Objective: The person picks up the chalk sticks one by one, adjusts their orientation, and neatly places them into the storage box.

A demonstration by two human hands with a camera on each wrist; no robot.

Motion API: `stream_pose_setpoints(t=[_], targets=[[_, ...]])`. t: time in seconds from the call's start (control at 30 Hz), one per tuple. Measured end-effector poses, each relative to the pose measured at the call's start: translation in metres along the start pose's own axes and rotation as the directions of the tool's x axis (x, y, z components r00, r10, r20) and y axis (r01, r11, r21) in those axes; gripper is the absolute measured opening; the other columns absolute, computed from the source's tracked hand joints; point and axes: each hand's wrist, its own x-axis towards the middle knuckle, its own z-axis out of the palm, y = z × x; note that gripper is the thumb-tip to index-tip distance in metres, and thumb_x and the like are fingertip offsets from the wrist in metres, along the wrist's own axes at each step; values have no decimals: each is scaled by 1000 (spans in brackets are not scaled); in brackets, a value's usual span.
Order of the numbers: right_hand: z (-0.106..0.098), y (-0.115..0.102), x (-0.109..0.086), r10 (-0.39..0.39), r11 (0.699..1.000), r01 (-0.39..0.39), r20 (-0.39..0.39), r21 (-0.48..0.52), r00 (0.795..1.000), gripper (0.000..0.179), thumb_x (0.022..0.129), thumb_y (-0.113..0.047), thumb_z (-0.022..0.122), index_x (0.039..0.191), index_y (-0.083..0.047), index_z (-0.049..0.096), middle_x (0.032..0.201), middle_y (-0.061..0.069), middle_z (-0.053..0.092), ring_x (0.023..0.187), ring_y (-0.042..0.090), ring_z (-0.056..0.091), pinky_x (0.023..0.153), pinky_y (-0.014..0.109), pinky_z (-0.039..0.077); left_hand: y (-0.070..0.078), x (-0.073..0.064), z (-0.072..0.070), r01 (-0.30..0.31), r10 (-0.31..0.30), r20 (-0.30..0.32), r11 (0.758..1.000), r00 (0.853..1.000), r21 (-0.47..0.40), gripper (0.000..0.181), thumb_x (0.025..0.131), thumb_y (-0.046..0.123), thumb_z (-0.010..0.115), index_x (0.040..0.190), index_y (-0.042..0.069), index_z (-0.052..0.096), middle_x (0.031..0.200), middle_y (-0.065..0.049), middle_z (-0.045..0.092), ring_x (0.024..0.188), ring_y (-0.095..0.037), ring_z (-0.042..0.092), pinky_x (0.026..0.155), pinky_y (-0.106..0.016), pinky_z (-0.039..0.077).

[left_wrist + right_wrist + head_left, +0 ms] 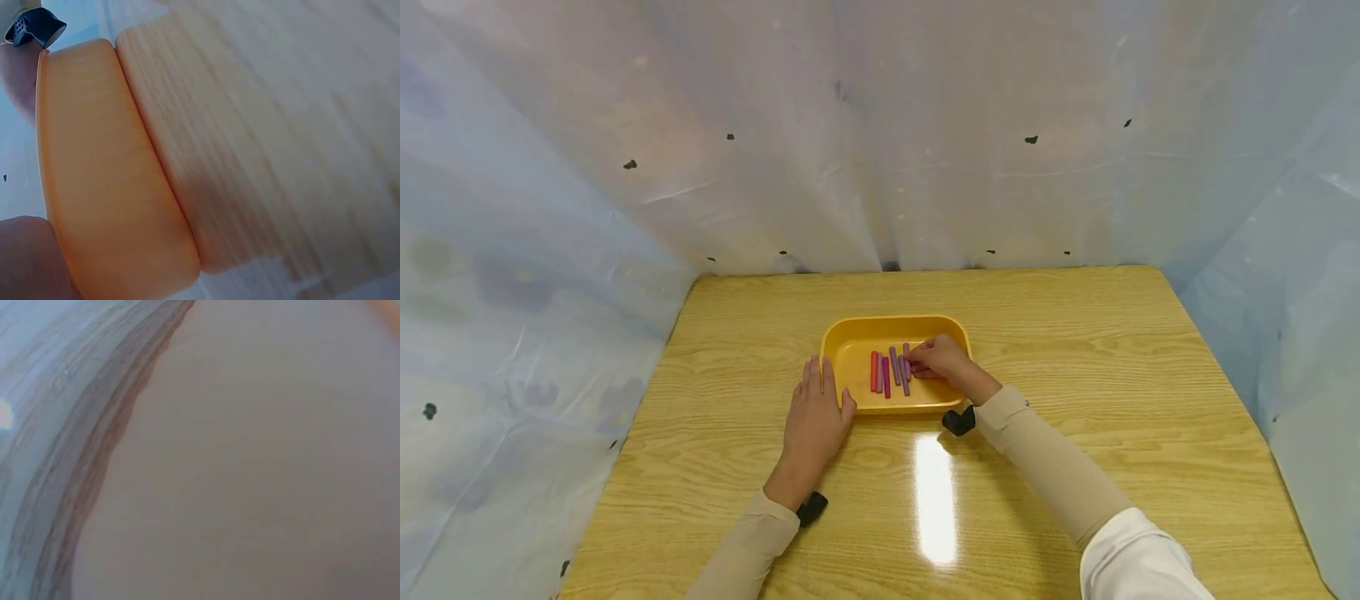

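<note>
A shallow yellow-orange tray [850,403] lies on the table and holds several short crayon-like sticks. They lie roughly side by side: a red stick [873,372] at the left, a magenta stick [886,378] near it, and purple sticks [894,366] to the right. My left hand [816,417] rests against the tray's left end, fingers straight along the rim and thumb at the front edge. Inside the tray's right half, my right hand [943,358] has its fingers bent, pinching a purple stick at the fingertips. The right wrist view shows mostly blurred skin.
The wooden table [1075,350] extends around the tray, with a bright reflection in front of it. Pale plastic sheeting [880,167] hangs behind the table and at both sides. Each wrist carries a black camera [958,421].
</note>
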Motion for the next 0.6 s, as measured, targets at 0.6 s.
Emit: stream_pose_setpoints(t=[0.6], targets=[[-2, -13, -19, -55, 996, 57, 32, -71, 998, 36, 94, -12, 49, 120, 13, 53, 113, 24, 56, 103, 34, 57, 89, 42, 46, -1, 6, 0, 0, 0, 9, 1000, 1000, 8, 64, 96, 34, 40, 144, -5, 25, 149, -26, 18, 137, -37, 18, 104, -50, 29]])
